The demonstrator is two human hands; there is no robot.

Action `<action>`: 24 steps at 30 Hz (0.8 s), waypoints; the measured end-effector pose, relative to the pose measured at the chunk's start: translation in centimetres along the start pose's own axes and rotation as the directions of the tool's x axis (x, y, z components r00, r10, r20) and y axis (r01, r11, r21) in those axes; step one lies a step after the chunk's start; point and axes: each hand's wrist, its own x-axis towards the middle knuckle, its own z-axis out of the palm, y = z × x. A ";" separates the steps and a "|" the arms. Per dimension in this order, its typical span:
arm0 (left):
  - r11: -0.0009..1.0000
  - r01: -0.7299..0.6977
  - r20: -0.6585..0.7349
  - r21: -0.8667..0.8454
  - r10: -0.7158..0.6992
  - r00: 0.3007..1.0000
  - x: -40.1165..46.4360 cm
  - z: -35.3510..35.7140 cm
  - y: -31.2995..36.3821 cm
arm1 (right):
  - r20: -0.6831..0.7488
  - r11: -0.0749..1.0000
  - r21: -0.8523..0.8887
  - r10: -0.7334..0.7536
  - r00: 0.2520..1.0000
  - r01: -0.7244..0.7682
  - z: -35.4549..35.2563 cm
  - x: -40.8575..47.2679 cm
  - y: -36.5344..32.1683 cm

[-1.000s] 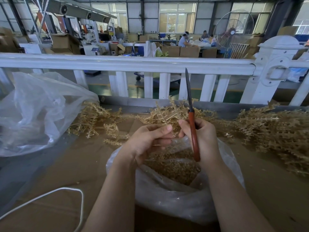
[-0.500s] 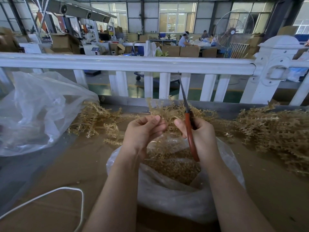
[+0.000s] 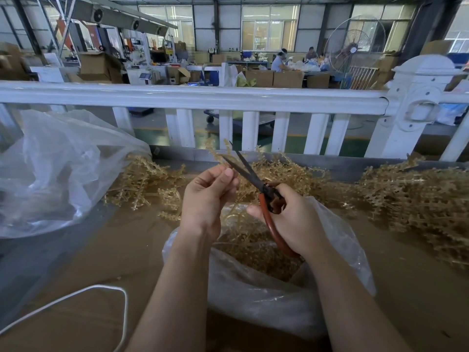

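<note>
**Sprig at the blades, cut pending**

We pinch the sprig (image 3: pixel 216 151) in our left hand (image 3: pixel 205 196), raised above the open bag (image 3: pixel 266 303). Our right hand (image 3: pixel 291 219) grips the scissors (image 3: pixel 247 171) by their red handles, blades parted right at the sprig. We judge the cut is due: squeeze the handles and let the piece drop into the bag. Heaps (image 3: pixel 418 199) of sprigs wait on the tabletop (image 3: pixel 101 250).

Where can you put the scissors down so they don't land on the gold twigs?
Bare brown table lies between the big clear bag and the open bag, down to the white cord. Another bare patch sits right of the open bag, in front of the right twig pile. Crowded: the back edge along the fence, heaped with twigs.
</note>
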 end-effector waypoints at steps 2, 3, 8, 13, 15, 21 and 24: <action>0.999 -0.040 0.017 0.018 0.040 0.999 0.1 0.0 -0.1 | -0.001 0.999 -0.030 -0.015 1.000 0.015 0.0 0.0 0.1; 0.998 -0.061 0.023 0.033 0.060 0.998 0.1 0.0 -0.2 | 0.000 0.998 -0.051 -0.024 1.000 0.024 0.0 0.0 0.2; 0.988 -0.132 0.037 0.075 0.129 0.991 0.1 0.0 -0.4 | -0.012 0.991 -0.120 -0.058 0.998 0.056 0.1 0.0 0.4; 0.982 -0.170 0.045 0.083 0.166 0.985 0.1 0.0 -0.5 | -0.060 0.982 -0.167 -0.100 0.993 0.089 0.1 -0.1 0.2; 0.978 -0.191 0.052 0.090 0.187 0.981 0.1 -0.1 -0.5 | -0.070 0.979 -0.182 -0.104 0.992 0.089 0.1 -0.2 0.1; 0.971 -0.228 0.091 0.070 0.221 0.971 0.0 -0.2 -0.4 | -0.086 0.979 -0.193 -0.085 0.993 0.067 0.0 -0.2 0.0; 0.970 -0.229 0.086 0.078 0.222 0.971 0.0 -0.2 -0.4 | -0.097 0.977 -0.201 -0.094 0.991 0.073 0.0 -0.2 0.0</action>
